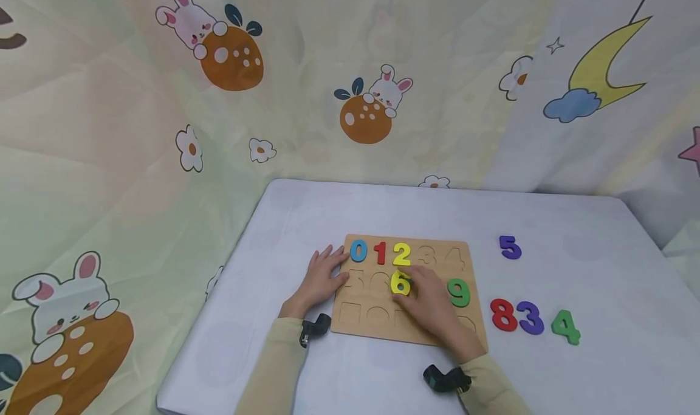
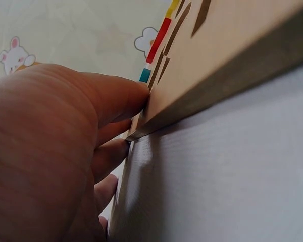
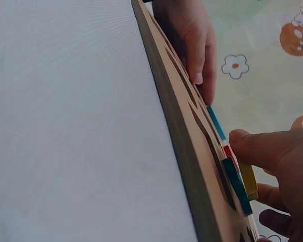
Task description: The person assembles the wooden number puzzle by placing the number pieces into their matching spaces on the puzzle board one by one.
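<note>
A wooden number puzzle board [image 1: 372,328] lies on the table with several carved recesses. My left hand [image 1: 321,276] rests at its left edge, fingers fairly straight, and the thumb [image 2: 123,96] presses on the board's surface in the left wrist view. Between thumb and fingers, my right hand [image 1: 432,299] pinches a yellow number 6 [image 1: 400,284] over the middle row. Along the top row sit a blue 0 [image 1: 358,251], a red 1 [image 1: 380,253] and a yellow 2 [image 1: 401,254]. A green 9 [image 1: 459,292] lies right of the right hand, at the middle row's end.
Right of the board, loose on the white table [image 1: 601,257], are a purple 5 [image 1: 510,247], a red 8 [image 1: 504,315], a purple 3 [image 1: 530,318] and a green 4 [image 1: 566,327]. A patterned curtain [image 1: 306,87] hangs behind and to the left of the table.
</note>
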`<action>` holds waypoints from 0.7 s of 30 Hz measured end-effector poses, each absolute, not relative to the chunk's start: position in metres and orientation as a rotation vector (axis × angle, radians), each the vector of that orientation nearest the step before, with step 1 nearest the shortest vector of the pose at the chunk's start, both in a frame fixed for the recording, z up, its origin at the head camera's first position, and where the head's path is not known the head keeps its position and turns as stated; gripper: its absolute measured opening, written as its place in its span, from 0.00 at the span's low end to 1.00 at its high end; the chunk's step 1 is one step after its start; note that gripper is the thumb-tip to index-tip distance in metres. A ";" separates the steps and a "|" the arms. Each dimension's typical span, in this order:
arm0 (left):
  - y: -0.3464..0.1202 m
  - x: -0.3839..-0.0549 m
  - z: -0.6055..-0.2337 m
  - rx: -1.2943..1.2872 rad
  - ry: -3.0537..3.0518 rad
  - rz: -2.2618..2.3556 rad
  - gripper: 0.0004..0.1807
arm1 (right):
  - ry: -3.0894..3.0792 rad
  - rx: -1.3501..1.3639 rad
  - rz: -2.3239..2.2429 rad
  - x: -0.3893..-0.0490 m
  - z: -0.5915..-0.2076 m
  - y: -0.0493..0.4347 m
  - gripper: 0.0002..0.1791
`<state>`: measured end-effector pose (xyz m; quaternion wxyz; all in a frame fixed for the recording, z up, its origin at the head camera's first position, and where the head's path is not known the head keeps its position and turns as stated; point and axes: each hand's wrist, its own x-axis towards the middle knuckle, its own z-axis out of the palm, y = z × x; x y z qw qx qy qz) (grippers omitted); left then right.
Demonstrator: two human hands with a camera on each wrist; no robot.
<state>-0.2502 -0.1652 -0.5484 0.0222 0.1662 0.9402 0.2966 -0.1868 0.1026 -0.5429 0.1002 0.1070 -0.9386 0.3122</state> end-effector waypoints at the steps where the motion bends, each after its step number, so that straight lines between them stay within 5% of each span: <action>1: -0.165 -0.250 -0.548 0.514 2.911 0.919 0.28 | -2.775 0.313 0.922 -0.187 -0.543 0.102 0.35; 21: -0.166 -0.250 -0.549 0.523 2.909 0.940 0.28 | -2.760 0.354 0.920 -0.191 -0.539 0.086 0.32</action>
